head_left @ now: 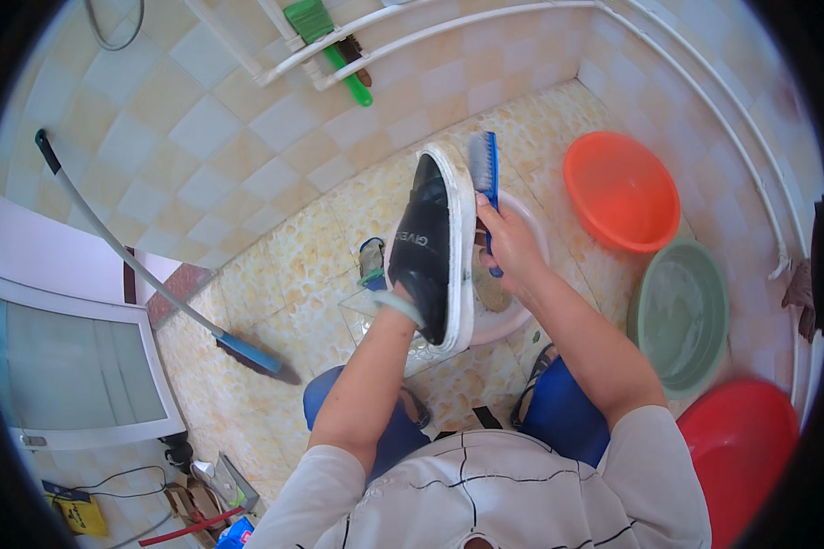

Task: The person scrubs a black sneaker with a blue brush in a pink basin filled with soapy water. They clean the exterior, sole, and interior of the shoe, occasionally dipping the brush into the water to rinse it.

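Observation:
A black shoe with a thick white sole (429, 247) is held up in front of me, its sole edge turned to the right. My left hand (408, 296) reaches inside the shoe opening and is mostly hidden by it; a pale bangle circles that wrist. In my right hand (511, 243) is a blue scrub brush with pale bristles (484, 165), upright just right of the sole. Behind and below the shoe, a pale pink basin (537, 240) stands on the floor, with another shoe partly visible in it.
Orange (621, 192), green (680, 319) and red basins (741, 460) line the right side; the green one holds liquid. A long-handled broom (144, 274) leans at the left. Green-handled brush (350, 75) hangs at the wall pipes. Cardboard boxes (196, 504) lie lower left.

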`<control>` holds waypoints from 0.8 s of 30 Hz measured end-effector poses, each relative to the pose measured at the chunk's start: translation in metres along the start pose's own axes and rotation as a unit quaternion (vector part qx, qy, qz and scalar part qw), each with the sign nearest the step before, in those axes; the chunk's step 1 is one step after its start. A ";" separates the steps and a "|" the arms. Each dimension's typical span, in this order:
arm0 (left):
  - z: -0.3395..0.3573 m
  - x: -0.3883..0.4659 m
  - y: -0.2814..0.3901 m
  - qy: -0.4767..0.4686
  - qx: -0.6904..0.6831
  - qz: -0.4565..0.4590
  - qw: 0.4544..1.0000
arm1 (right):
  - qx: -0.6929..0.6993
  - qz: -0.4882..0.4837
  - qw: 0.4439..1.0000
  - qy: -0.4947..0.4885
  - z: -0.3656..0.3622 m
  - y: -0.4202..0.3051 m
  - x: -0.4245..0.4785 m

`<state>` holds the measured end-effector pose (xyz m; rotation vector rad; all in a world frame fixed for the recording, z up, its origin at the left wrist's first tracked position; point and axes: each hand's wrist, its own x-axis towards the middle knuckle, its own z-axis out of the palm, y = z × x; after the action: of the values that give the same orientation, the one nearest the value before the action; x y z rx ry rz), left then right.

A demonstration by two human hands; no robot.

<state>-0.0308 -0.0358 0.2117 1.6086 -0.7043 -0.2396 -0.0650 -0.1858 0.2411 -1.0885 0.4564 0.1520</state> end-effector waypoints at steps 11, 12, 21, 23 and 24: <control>0.010 -0.010 -0.038 0.012 -0.296 -0.208 0.932 | 0.158 0.062 0.976 -0.139 -0.017 0.061 0.014; 0.008 -0.007 -0.035 0.011 -0.264 -0.207 0.942 | 0.140 0.043 0.981 -0.127 -0.009 0.053 0.008; 0.012 -0.002 0.011 -0.038 -0.389 -0.113 0.914 | 0.097 -0.082 0.988 -0.085 -0.023 -0.003 0.006; 0.022 -0.008 0.027 0.007 -0.576 -0.138 0.805 | 0.061 -0.094 0.990 -0.084 -0.024 -0.011 0.001; 0.024 -0.010 0.025 0.033 -0.621 -0.140 0.771 | 0.055 -0.106 0.989 -0.084 -0.024 -0.012 0.002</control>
<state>-0.0586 -0.0501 0.2293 0.4020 -0.1100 -0.6929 -0.0663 -0.2126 0.2411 -0.9989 0.1939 0.0294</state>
